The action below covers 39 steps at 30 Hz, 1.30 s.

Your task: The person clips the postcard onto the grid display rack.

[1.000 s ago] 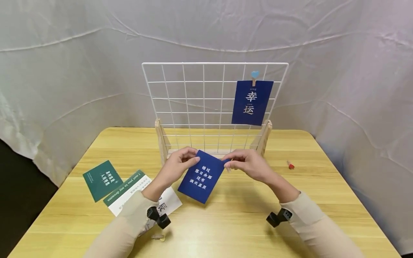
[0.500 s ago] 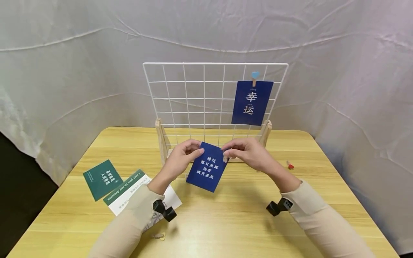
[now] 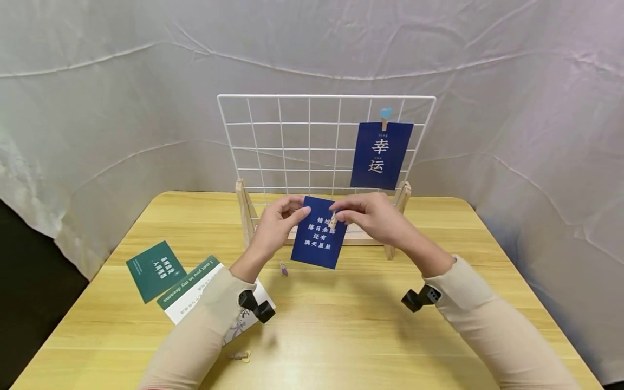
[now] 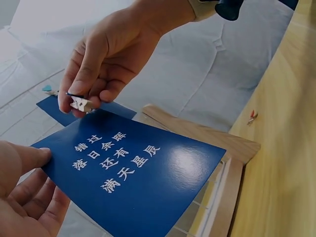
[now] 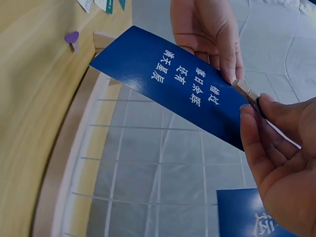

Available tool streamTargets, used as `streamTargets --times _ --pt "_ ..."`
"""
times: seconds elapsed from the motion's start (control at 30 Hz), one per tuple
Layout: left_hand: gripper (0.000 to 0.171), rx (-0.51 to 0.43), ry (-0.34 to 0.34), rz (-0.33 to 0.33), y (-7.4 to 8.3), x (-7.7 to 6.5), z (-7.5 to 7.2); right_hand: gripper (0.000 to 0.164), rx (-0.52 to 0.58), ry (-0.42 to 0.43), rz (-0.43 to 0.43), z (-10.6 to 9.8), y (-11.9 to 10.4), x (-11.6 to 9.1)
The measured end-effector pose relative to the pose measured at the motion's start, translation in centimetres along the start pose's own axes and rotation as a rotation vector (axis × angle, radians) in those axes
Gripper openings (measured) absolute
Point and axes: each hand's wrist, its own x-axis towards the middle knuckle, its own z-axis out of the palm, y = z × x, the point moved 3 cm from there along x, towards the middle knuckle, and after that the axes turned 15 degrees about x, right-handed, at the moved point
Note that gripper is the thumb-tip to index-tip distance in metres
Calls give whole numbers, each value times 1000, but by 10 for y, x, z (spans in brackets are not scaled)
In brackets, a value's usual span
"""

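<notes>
My left hand (image 3: 275, 225) pinches the left edge of a dark blue card (image 3: 317, 257) with white Chinese lettering, thumb on its printed face. The card is held up in front of a white wire grid rack (image 3: 292, 123). At the card's upper right, my right hand (image 3: 375, 216) pinches a small wooden clothespin (image 5: 243, 90) between thumb and index finger. Its body overlaps the card's top edge in the right wrist view, and a dark part shows by the fingertips. Another blue card (image 3: 363, 162) hangs at the rack's right, under a clothespin with a light blue heart (image 3: 386, 112).
Left on the wooden table lie a green card (image 3: 153, 271) and a green-and-white card (image 3: 263, 295), partly behind my left sleeve. Loose clothespins lie about: a purple heart one (image 3: 284, 268), a yellow one (image 3: 241, 356) and a red one (image 4: 253, 117). Wooden feet (image 3: 402, 203) support the rack.
Both hands have moved forward and up toward the rack with the card, which is turned straighter. The clothespin now shows over the card's face, and the purple heart clothespin is uncovered.
</notes>
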Motion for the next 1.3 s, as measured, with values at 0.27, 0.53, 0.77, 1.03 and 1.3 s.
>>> streamTargets --times 0.27,0.53,0.77,1.03,1.3 --pt "22 -23 45 19 8 8 -3 19 -89 23 -62 -11 -16 11" --pt "21 -29 85 43 16 18 -5 21 -178 75 -76 -22 -26 21" --pt "22 -77 123 43 22 28 -7 19 -187 130 -59 -30 -34 30" --pt "24 -107 159 24 29 36 -11 18 -180 194 -74 -39 -41 40" --pt "23 -120 194 44 36 49 -14 17 -198 265 -92 -48 -50 50"
